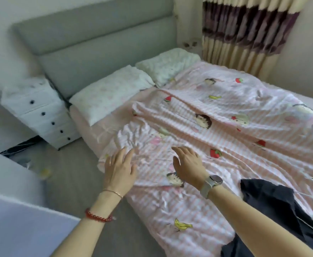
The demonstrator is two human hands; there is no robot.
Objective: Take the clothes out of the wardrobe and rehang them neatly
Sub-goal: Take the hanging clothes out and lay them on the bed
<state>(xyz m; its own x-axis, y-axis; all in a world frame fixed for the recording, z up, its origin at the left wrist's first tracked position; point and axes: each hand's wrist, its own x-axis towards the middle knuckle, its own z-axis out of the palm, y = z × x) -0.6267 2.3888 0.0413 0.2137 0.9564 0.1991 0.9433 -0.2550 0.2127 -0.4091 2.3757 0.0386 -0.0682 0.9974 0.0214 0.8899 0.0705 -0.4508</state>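
Head view: left hand (119,168) and right hand (188,166) hover empty, fingers spread, over the pink striped quilt (216,127); best smooth it flat; dark crumpled garment (274,206) lies near right.

Left hand (119,168), right hand (188,165): outstretched, fingers relaxed

The dark garment (274,210) runs off the frame's right and bottom edges, its kind unclear. Left of the bed (226,145), small objects on the floor (74,175) by the white drawer unit (40,110) blur beyond recognition. Both forearms are cropped below.
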